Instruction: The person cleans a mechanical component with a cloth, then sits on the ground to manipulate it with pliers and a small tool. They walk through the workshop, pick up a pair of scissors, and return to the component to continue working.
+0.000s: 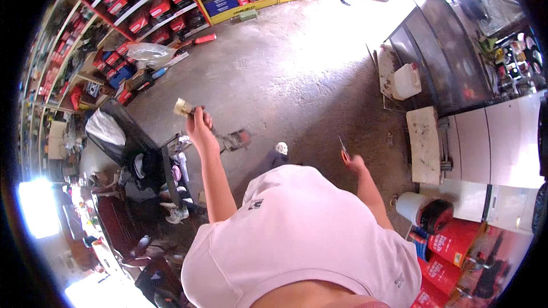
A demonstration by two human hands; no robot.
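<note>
Standing over a bare grey concrete floor, seen from above; pale pink T-shirt fills the lower frame. Hands well apart, both raised in front of the body.

Left hand: lifted out to the left, fingers closed around a small cream-coloured block-shaped object that sticks out to the left of the fist. What it is cannot be told.

Right hand: lower, nearer the body, clamped on a thin tool with an orange-red handle, its slim tip pointing up and away.

Around: red and yellow shelves of boxed goods along the far left wall; white plastic jerrycan by a dark glass-fronted cabinet at right; red cartons and a white bucket at lower right.
</note>
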